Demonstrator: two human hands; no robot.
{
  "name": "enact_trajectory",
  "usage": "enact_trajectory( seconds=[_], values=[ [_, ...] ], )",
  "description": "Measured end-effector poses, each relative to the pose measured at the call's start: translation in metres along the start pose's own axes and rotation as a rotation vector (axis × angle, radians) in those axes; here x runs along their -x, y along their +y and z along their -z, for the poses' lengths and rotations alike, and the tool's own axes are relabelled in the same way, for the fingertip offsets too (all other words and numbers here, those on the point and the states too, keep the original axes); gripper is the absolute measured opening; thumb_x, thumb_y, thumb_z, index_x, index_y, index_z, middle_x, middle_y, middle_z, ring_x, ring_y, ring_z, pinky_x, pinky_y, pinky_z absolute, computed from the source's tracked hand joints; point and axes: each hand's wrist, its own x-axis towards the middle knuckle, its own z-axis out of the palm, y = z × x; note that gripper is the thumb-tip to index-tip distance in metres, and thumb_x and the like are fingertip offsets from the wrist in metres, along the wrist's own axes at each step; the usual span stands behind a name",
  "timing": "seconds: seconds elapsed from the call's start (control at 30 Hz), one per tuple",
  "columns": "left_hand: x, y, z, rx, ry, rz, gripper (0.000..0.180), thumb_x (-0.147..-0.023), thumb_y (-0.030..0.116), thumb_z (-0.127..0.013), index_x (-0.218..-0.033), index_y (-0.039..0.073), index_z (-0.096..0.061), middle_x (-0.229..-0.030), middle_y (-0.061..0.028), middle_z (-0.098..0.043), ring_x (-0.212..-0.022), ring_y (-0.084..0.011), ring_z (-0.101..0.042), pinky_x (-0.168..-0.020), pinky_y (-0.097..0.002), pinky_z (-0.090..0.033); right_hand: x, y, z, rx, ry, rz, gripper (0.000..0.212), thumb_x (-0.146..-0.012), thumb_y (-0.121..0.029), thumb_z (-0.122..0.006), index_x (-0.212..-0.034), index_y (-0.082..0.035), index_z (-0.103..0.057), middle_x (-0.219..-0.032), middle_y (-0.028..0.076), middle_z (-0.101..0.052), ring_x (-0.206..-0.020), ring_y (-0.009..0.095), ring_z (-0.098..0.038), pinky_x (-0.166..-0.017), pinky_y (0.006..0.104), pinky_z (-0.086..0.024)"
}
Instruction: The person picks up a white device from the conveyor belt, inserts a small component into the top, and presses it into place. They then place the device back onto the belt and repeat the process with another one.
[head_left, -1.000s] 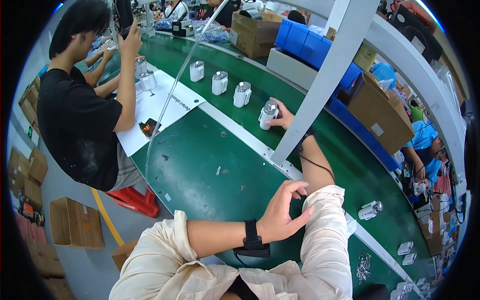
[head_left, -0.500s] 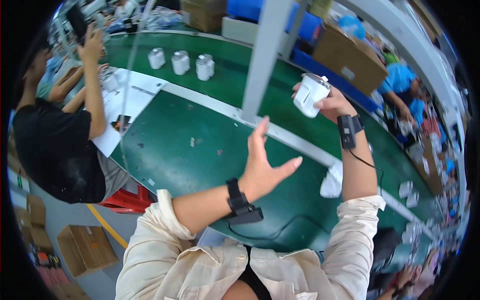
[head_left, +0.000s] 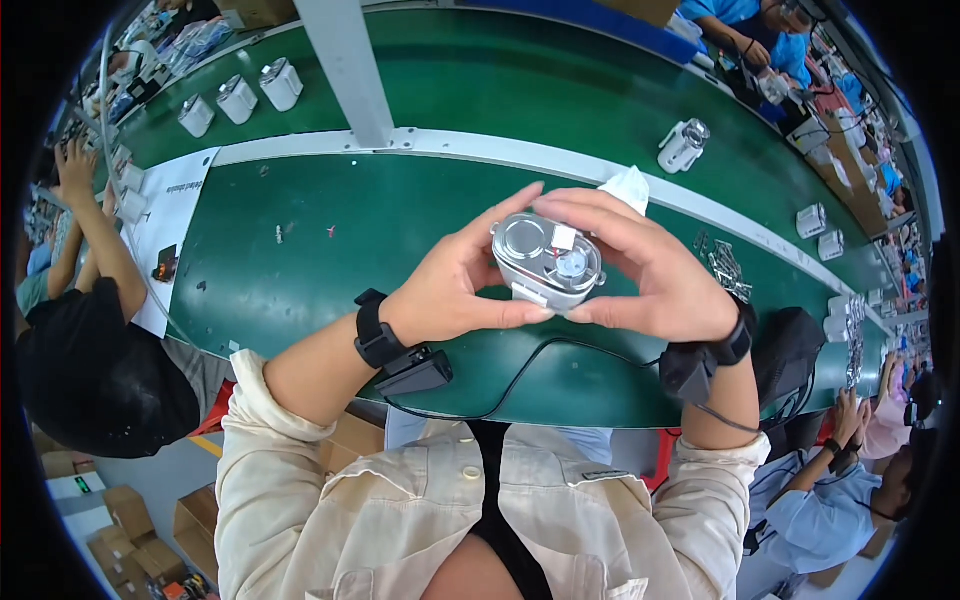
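Note:
Between my two hands is a white, two-lobed plastic device, its silvery top turned up toward me. That top carries a round cap, a clear round part and a small white square piece with a bit of red beside it. My left hand is wrapped round one side, thumb along the near face. From the other side my right hand grips it, the thumbs almost meeting in front. The device is raised above the green bench. A crumpled white wrapper lies partly hidden behind my right fingers.
Similar white devices stand at the far left; another device lies far right. A pale metal post rises from the bench rail. Small metal parts and a black bag are at right. Co-workers sit on both sides.
My right hand has brought the device down and in toward my body. My left hand, spread and free before, has closed on it too. The view has swung to the right.

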Motion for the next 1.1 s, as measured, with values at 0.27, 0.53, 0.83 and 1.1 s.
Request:
enact_trajectory(
  seconds=[0.27,0.53,0.83,1.1],
  values=[
    [0.001,-0.007,0.005,-1.048,0.021,-0.086,0.074,-0.062,0.011,-0.085,-0.129,0.006,-0.053,-0.108,-0.0101,-0.051,-0.101,-0.0237,-0.058,-0.078,-0.0326,-0.052,0.023,0.015,-0.011,0.056,0.319,0.038,0.055,-0.074,-0.003,-0.077,-0.125,-0.003,-0.056,-0.124,0.012,-0.051,-0.112,0.021,-0.052,-0.092,0.0312,-0.044],
    [0.0,-0.026,0.01,-1.307,0.261,-0.536,0.06,-0.059,0.015,-0.087,-0.108,0.002,-0.054,-0.107,-0.0132,-0.056,-0.094,-0.0319,-0.061,-0.073,-0.0368,-0.053,0.014,0.015,-0.037,0.229,0.577,-0.034,0.021,-0.076,-0.004,-0.076,-0.094,0.0,-0.066,-0.085,0.006,-0.062,-0.072,0.012,-0.055,-0.063,0.0235,-0.043],
    [0.001,-0.027,0.01,-1.35,0.272,-0.643,0.064,-0.058,0.017,-0.088,-0.107,-0.001,-0.051,-0.105,-0.0181,-0.063,-0.094,-0.0369,-0.064,-0.074,-0.0397,-0.055,0.013,0.023,-0.049,-0.241,0.657,-0.151,0.007,-0.08,-0.003,-0.071,-0.085,0.0,-0.067,-0.073,0.007,-0.062,-0.06,0.012,-0.056,-0.052,0.0239,-0.042],
    [0.001,-0.029,0.009,-1.327,0.288,-0.692,0.064,-0.059,0.016,-0.088,-0.106,-0.001,-0.049,-0.1,-0.0195,-0.063,-0.092,-0.0385,-0.064,-0.075,-0.0406,-0.055,0.01,0.023,-0.048,0.017,0.631,-0.001,0.008,-0.08,0.002,-0.068,-0.088,0.002,-0.067,-0.075,0.008,-0.062,-0.06,0.015,-0.056,-0.053,0.0266,-0.044]
  ],
)
